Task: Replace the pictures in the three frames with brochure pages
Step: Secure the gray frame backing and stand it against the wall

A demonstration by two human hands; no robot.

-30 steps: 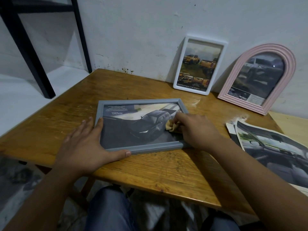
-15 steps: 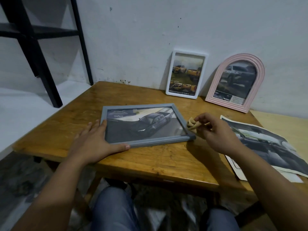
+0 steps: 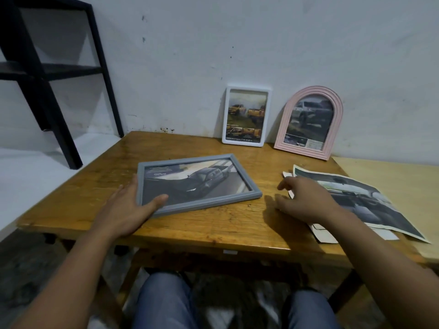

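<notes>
The person's left hand [image 3: 128,207] is gripping the near-left corner of the grey rectangular picture frame [image 3: 198,184], thumb lying on its glass, the frame lying on the wooden table [image 3: 213,224] with a dark car page inside. The right hand [image 3: 305,200] is hovering with loosely spread fingers over the left edge of the loose brochure pages [image 3: 361,200]. The white rectangular frame [image 3: 247,116] and pink arched frame [image 3: 311,123] are leaning against the far wall.
</notes>
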